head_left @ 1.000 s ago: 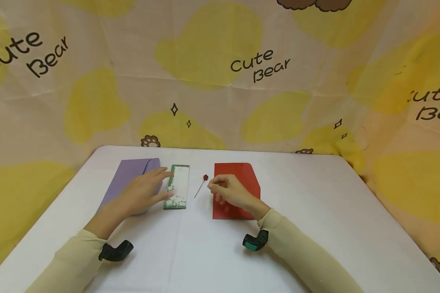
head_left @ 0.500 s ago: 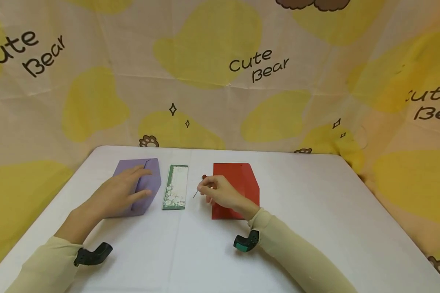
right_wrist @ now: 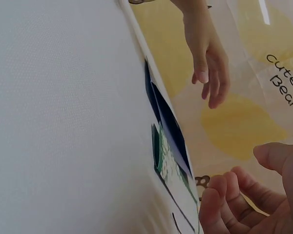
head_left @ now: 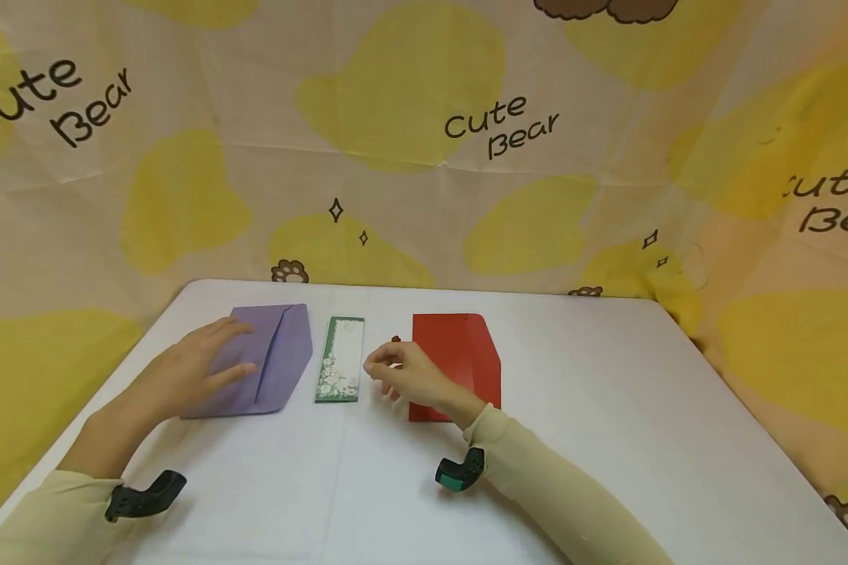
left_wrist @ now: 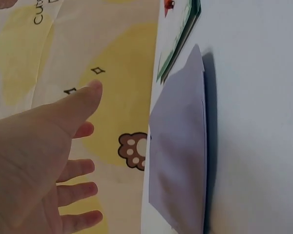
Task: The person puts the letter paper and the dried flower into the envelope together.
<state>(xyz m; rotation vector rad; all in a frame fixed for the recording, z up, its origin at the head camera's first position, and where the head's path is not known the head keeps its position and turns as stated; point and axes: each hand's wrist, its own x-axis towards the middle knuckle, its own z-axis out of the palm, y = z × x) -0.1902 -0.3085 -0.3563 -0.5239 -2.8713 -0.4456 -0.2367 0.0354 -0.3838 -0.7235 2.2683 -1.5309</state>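
Note:
My left hand [head_left: 184, 373] is over the left part of a purple envelope [head_left: 290, 353], its fingers spread and holding nothing. In the left wrist view this hand [left_wrist: 34, 156] appears raised off the envelope [left_wrist: 178, 141]. To the right of that envelope lies a narrow green-edged card [head_left: 342, 357] with white flowers. My right hand [head_left: 417, 377] hovers between the card and a red envelope [head_left: 459, 337]. Its fingers are loosely bent, with a gap to the thumb in the right wrist view. Behind it shows the red flower head [head_left: 396, 339] of a thin pin; the hand hides most of the stem.
A white-covered table [head_left: 608, 408] bears all the items. Behind it hangs a yellow-patterned cloth [head_left: 410, 196] printed with words and paw marks. Each wrist carries a black device, the left one [head_left: 144, 494] and the right one [head_left: 461, 469].
My left hand has moved left, from beside the card to over the purple envelope. My right hand has shifted left from the red envelope toward the card, covering most of the pin.

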